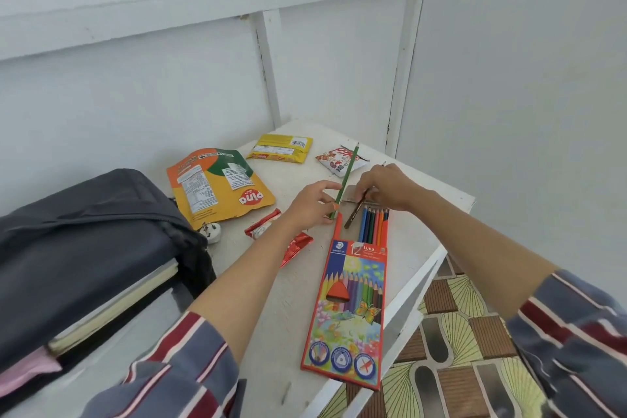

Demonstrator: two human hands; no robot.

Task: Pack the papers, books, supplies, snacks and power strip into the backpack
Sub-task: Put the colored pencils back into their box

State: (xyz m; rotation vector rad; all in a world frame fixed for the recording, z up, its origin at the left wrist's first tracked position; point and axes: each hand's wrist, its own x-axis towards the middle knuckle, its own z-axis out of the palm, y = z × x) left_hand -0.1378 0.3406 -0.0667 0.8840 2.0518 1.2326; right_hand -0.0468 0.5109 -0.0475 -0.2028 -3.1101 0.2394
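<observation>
While my left hand (310,204) pinches the slim green pencil (346,176), my right hand (386,187) grips a brown pencil (354,214) at the mouth of the flat cardboard box (349,299).

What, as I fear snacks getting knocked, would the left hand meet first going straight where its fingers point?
Probably the right hand, just past the green pencil that the left hand pinches; depth is unclear.
</observation>
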